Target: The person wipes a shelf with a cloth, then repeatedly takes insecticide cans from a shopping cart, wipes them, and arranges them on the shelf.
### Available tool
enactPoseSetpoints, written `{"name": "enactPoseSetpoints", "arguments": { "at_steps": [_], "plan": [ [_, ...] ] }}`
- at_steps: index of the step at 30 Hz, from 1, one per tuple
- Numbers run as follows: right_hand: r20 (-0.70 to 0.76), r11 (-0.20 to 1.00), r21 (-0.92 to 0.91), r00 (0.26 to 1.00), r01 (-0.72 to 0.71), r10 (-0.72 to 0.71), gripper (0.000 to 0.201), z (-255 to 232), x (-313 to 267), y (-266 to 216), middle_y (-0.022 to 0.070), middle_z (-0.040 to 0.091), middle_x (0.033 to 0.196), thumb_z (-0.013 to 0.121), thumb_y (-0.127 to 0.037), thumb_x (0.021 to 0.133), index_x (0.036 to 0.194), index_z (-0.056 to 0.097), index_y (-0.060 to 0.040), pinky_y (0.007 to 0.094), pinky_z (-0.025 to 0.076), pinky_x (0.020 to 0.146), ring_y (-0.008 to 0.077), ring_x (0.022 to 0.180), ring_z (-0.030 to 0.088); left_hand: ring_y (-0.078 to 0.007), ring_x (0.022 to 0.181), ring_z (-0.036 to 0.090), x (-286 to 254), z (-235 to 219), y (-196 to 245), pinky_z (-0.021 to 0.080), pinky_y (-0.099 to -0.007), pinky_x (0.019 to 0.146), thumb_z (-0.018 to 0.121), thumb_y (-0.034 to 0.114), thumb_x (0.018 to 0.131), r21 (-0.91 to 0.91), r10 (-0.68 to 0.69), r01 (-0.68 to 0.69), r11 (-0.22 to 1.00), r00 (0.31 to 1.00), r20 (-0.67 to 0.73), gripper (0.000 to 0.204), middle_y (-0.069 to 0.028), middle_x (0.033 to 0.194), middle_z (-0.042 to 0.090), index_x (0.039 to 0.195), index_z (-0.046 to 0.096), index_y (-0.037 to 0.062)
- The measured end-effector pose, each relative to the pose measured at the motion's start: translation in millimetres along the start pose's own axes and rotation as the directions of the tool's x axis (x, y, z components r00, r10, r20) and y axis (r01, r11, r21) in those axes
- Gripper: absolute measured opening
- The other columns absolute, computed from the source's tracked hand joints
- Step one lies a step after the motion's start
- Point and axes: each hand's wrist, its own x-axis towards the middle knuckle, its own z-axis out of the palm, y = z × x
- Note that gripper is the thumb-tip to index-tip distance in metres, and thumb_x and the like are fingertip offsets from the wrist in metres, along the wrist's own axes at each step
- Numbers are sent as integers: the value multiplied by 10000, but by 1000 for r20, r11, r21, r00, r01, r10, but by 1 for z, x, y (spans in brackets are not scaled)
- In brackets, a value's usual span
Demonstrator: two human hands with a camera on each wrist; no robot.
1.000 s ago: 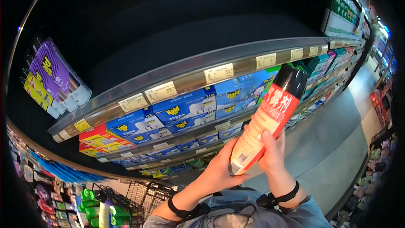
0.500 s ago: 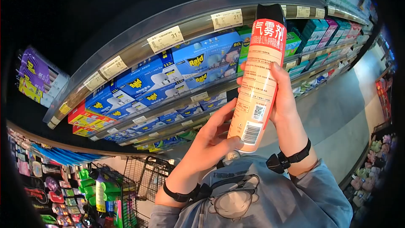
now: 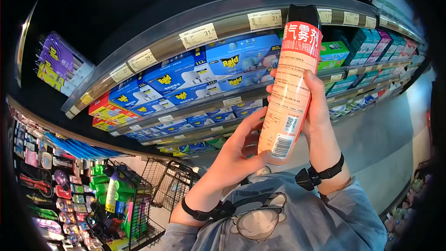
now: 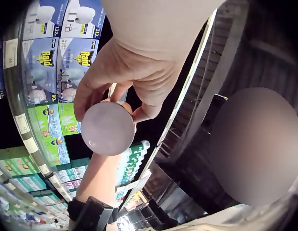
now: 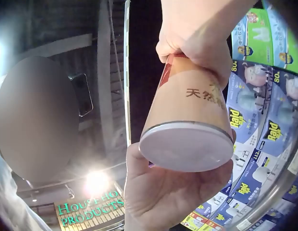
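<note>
A tall spray can [image 3: 290, 88] with a black cap, red band and peach label stands tilted in both hands, its printed back and barcode toward the head camera. The right hand [image 3: 316, 100] grips its middle, thumb along the label edge. Around the lower end curl the fingers of the left hand [image 3: 241, 153], thumb near the barcode. The left wrist view has the can's round base [image 4: 108, 128] below the left hand [image 4: 132, 77]. In the right wrist view the can [image 5: 187, 106] shows its other side, gripped above by the right hand [image 5: 202, 43].
Behind the can runs a shelf edge [image 3: 162, 46] with price tags, above blue Raid boxes [image 3: 237, 62]. Purple and yellow cans [image 3: 60, 60] stand at the left. A wire cart [image 3: 162, 186] and hanging goods [image 3: 60, 186] are lower left; floor [image 3: 371, 144] shows at right.
The can has been raised and turned more upright, its barcode coming into view, with both hands still on it. In the last half second the hands barely moved while the head view shifted slightly.
</note>
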Motion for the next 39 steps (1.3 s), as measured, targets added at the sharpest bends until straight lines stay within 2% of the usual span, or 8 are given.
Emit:
{"name": "enactPoseSetpoints", "arguments": {
  "at_steps": [7, 10, 13, 19, 21, 29, 33, 39],
  "plan": [
    [-25, 988, -118, 995, 96, -99, 641, 11, -4, 1, 166, 606, 1191, 538, -464, 902, 1341, 431, -8, 399, 571, 799, 274, 983, 653, -245, 1238, 505, -4, 7, -1, 457, -365, 995, 755, 56, 766, 162, 122, -118, 980, 992, -13, 918, -163, 1373, 454, 1498, 204, -7],
    [3, 925, -252, 956, 284, -293, 591, 32, -5, 1, 164, 604, 1179, 596, -361, 895, 1340, 424, -12, 388, 557, 821, 255, 980, 649, -378, 1227, 473, 1, 12, 1, 410, -436, 1024, 849, 238, 665, 818, 372, -155, 555, 925, -78, 1026, -257, 1315, 453, 1440, 249, -66],
    [73, 801, -355, 868, 482, -491, 594, 61, -5, -6, 108, 579, 1140, 708, -101, 842, 1322, 368, -21, 342, 504, 885, 173, 1017, 599, -413, 1161, 482, 13, 15, 20, 414, -471, 983, 857, 257, 630, 930, 552, -81, 359, 822, -142, 969, -250, 1264, 478, 1377, 327, -58],
    [492, 714, -195, 697, 672, -522, 898, 121, 11, -38, 138, 424, 1328, 753, -51, 789, 1446, 141, -30, 366, 426, 1005, 209, 1215, 477, -373, 1042, 586, 47, -24, 72, 486, -431, 881, 851, 196, 605, 845, 744, -327, 423, 658, -118, 721, -185, 1109, 593, 1216, 510, 21],
    [712, 516, -242, 512, 821, -481, 945, 130, 27, -53, 113, 399, 1394, 729, -36, 771, 1478, 103, -79, 373, 367, 1064, 215, 1286, 438, -353, 1082, 594, 61, -37, 87, 483, -415, 907, 845, 167, 623, 606, 736, -515, 606, 652, -182, 671, -168, 1138, 601, 1202, 530, 36],
    [756, 426, -485, 611, 764, -234, 816, 173, 72, -98, 161, 518, 1275, 790, -117, 765, 1398, 285, -18, 373, 434, 1018, 243, 1209, 520, -258, 1075, 625, 84, -78, 173, 492, -370, 921, 821, 40, 646, 767, 783, -508, 393, 622, 12, 636, -129, 1159, 633, 1214, 535, 39],
    [839, 223, -328, 392, 918, -377, 736, 181, 103, -85, 166, 520, 1283, 785, -124, 778, 1362, 346, -35, 401, 441, 1017, 281, 1214, 529, -235, 1080, 616, 109, -107, 187, 496, -364, 934, 817, 25, 696, 793, 814, -535, 290, 574, 90, 604, -113, 1177, 630, 1233, 540, 43],
    [819, 265, -405, 476, 875, -321, 772, 181, 150, -67, 123, 526, 1263, 810, -80, 766, 1379, 343, -38, 345, 425, 1015, 202, 1197, 510, -219, 1131, 588, 125, -130, 191, 503, -343, 953, 752, -16, 786, 734, 665, -509, 450, 739, 105, 510, -104, 1228, 608, 1249, 548, 41]
  ]
}}
